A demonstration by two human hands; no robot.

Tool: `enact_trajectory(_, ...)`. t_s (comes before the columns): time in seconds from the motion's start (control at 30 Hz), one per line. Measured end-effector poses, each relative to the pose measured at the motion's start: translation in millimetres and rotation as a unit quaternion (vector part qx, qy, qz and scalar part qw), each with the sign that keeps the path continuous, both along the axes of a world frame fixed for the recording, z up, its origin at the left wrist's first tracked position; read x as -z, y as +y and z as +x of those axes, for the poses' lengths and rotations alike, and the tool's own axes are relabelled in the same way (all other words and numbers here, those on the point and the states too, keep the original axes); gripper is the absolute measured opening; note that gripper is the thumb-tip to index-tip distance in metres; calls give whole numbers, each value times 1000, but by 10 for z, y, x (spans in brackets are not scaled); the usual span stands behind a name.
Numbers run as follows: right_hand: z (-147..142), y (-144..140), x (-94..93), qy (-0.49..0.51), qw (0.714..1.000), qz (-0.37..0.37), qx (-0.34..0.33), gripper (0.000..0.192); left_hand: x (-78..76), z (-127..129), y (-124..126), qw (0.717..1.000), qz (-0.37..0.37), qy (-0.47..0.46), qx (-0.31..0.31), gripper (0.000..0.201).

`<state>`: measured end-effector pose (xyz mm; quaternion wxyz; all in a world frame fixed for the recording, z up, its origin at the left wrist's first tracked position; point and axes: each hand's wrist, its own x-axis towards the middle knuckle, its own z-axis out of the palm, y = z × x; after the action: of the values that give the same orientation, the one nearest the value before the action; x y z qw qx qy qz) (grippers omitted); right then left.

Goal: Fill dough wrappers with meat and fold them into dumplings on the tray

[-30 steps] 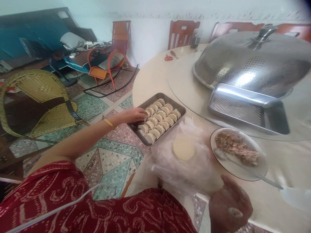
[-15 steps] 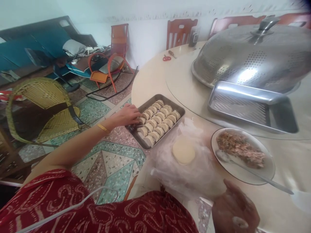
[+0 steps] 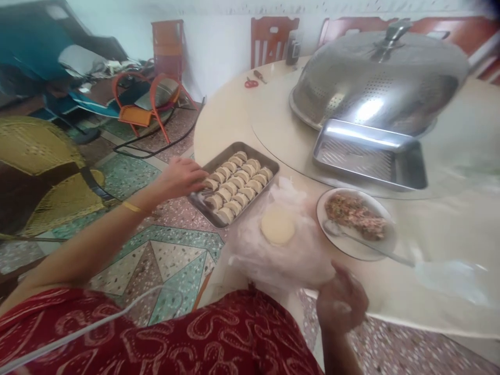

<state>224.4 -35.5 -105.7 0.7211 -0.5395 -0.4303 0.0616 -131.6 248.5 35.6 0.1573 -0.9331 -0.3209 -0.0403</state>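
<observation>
Dumplings (image 3: 234, 185) in rows on a metal tray (image 3: 269, 165) perched at the desk (image 3: 234, 120) edge, part overhanging the floor. Left hand (image 3: 182, 177) at the tray's near-left corner, fingers loosely curled on the end dumpling; actual pinch impossible to tell. Risk: a nudge there tipping the tray off, or squashing soft folds. Right hand (image 3: 341, 302) floured, loosely open, apparently empty, low by the plastic sheet (image 3: 281, 260). Motion blur throughout; filling plate (image 3: 385, 245) indistinct.

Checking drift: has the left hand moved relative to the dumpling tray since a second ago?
Yes. The left hand has drawn back slightly off the dumplings toward the near-left edge of the tray.
</observation>
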Motion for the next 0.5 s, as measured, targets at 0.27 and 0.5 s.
enact_trajectory(0.27, -14, 106, -141, -216, 976, 31, 0, 27, -81, 837, -994, 982, -3, -112, 155, 19)
enact_trajectory(0.5, -161, 174, -333, -394, 904, -164, -30, 26, 317, 1624, -1300, 976, -141, -68, 153, 16)
